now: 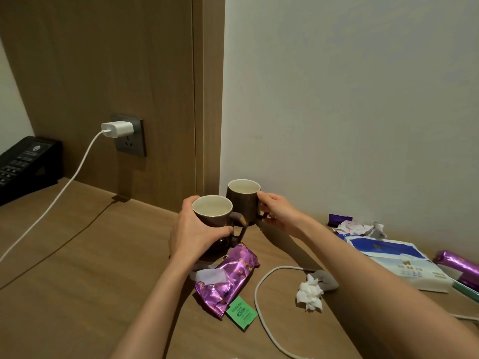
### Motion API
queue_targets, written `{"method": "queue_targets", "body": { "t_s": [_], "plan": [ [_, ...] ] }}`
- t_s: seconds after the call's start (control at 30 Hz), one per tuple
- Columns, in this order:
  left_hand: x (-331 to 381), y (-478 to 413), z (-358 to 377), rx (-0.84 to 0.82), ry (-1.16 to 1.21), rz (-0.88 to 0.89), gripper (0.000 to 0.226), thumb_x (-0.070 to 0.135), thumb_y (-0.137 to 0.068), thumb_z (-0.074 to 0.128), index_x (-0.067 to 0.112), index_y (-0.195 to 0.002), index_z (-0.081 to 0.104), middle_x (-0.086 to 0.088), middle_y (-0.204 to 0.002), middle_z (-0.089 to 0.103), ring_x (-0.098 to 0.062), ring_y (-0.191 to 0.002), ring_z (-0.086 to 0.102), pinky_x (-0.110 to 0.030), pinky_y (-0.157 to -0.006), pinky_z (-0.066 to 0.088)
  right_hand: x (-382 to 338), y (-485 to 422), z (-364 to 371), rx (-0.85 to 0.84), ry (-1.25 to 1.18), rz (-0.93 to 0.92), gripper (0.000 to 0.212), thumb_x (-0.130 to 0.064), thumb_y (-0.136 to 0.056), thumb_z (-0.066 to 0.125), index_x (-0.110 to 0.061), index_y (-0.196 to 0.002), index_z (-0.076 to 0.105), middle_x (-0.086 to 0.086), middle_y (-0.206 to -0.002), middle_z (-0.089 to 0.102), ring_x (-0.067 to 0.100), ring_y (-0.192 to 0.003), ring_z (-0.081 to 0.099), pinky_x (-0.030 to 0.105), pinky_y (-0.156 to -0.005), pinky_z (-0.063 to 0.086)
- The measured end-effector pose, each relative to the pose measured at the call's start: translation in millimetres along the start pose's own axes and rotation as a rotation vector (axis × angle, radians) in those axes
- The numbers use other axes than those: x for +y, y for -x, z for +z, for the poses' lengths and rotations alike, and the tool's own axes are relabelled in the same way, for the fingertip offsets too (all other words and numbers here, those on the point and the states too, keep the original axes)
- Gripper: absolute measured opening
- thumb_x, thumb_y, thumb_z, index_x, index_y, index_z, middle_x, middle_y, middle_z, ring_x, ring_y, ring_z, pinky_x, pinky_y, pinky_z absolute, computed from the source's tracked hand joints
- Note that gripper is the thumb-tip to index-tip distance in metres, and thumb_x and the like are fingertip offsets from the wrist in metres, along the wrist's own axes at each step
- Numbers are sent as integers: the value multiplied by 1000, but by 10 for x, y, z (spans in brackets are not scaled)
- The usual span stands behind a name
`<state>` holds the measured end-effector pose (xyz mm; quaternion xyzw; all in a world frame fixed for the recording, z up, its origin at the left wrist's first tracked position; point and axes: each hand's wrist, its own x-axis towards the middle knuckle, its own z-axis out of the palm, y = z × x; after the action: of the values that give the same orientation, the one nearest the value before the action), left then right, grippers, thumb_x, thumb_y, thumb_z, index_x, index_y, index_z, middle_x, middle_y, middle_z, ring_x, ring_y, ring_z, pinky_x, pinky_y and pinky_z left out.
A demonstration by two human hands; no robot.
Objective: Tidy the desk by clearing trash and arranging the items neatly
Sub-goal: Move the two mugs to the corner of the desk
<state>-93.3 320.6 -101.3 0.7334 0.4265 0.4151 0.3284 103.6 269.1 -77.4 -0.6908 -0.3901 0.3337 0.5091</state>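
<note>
Two brown mugs with pale insides are upright near the back corner of the wooden desk point(85, 268). My left hand point(193, 233) wraps around the body of the nearer mug point(216, 216), its handle pointing right. My right hand point(277, 209) grips the handle of the farther mug point(242, 200) by the wall. In front of the mugs lie a torn purple foil wrapper point(229, 277), a green sachet point(241, 313) and a crumpled white tissue point(311, 294).
A white charger point(118, 128) sits in the wall socket, its cable point(51, 203) trailing across the desk. A black telephone point(24, 164) stands at the far left. At right are a tissue pack point(404, 263), crumpled paper point(359, 228), purple wrappers point(458, 263) and another white cable point(261, 301).
</note>
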Motion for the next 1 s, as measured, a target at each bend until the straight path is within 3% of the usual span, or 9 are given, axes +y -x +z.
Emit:
{"method": "queue_targets", "body": {
  "t_s": [0.27,0.57,0.7,0.83,0.87,1.0],
  "plan": [
    [-43,-9,14,-15,17,1,98,36,-51,89,24,-132,34,0,-124,51,-22,-114,50,-45,-88,52,-65,-180,42,-18,9,-38,34,-35,-100,40,-14,-74,46,0,-69,42,10,-65,41,22,-61,41],
    [-28,2,15,-30,8,13,102,38,-54,87,24,-137,30,-1,-130,49,-21,-118,48,-44,-90,51,-48,-278,63,56,42,-77,34,-36,-99,44,-8,-86,59,4,-75,48,13,-66,48,25,-61,48],
    [-10,9,-12,-63,20,-9,111,39,-53,88,24,-142,25,-2,-139,43,-23,-125,43,-46,-96,48,-23,-248,72,133,94,-67,34,-41,-96,47,-8,-100,52,12,-95,56,16,-69,51,23,-55,44],
    [3,-32,-125,-115,82,-84,118,38,-51,89,25,-146,20,-5,-148,33,-27,-134,35,-49,-103,42,-9,0,65,389,216,-229,33,-44,-91,56,-17,-106,46,6,-113,54,15,-92,53,26,-74,51],
    [9,-44,-162,-119,94,-100,117,38,-51,90,26,-145,21,-6,-148,33,-28,-133,36,-49,-103,43,-28,131,70,381,245,-294,30,-43,-91,55,-18,-106,48,3,-110,54,12,-92,52,21,-71,46],
    [51,-38,-270,-165,142,-141,103,29,-54,90,19,-139,34,-8,-141,43,-27,-127,45,-42,-99,47,-102,647,169,11,328,-367,28,-43,-90,56,-20,-106,58,-8,-98,60,4,-87,57,15,-66,40]
  ]
}}
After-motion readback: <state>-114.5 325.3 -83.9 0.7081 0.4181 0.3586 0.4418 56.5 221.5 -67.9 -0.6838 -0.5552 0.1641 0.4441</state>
